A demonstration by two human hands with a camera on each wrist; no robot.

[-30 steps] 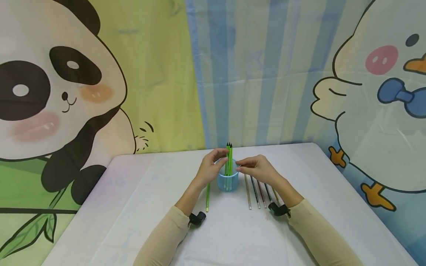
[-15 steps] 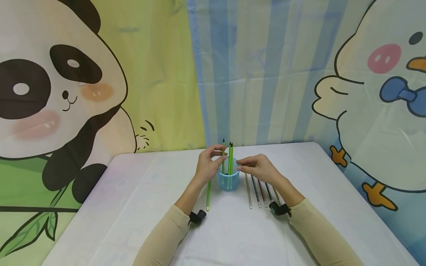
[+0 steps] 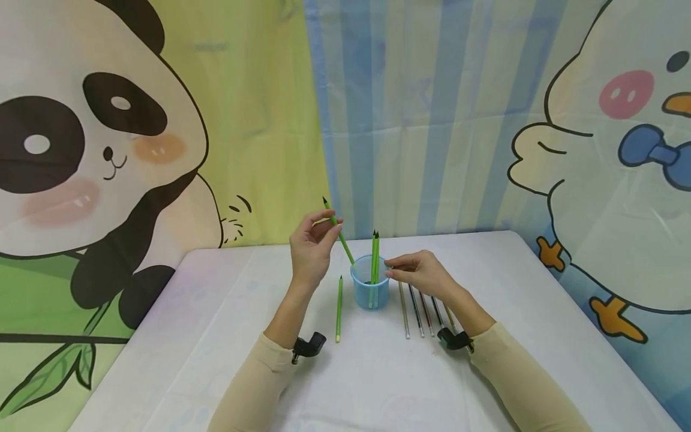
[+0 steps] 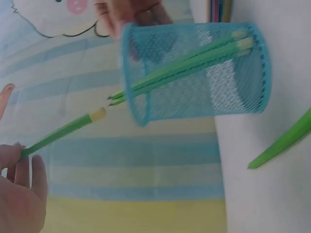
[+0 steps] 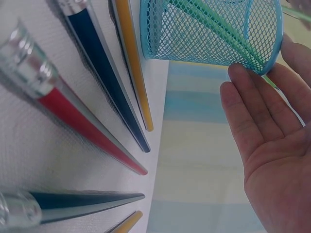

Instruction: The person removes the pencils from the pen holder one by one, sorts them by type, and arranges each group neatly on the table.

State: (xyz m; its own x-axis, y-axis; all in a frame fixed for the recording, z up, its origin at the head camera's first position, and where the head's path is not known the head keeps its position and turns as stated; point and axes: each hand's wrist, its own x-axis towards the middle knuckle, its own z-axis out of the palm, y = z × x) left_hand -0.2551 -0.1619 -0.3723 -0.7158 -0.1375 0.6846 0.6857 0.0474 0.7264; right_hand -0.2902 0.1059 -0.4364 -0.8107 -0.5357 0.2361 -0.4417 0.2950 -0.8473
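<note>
Pinching a green pencil (image 4: 63, 133) near its dark tip, a person's left hand (image 3: 313, 249) holds it tilted, pale end near the rim of a blue mesh cup (image 4: 194, 99); the right hand (image 3: 418, 271) grips that rim. Two more pencils (image 3: 375, 258) stand inside; a fourth pencil (image 3: 339, 309) lies beside it on the white surface (image 3: 183, 336). Good handling likely means a light pinch, a steadied cup and that end kept clear of the mesh. No brand, label or writing is legible.
</note>
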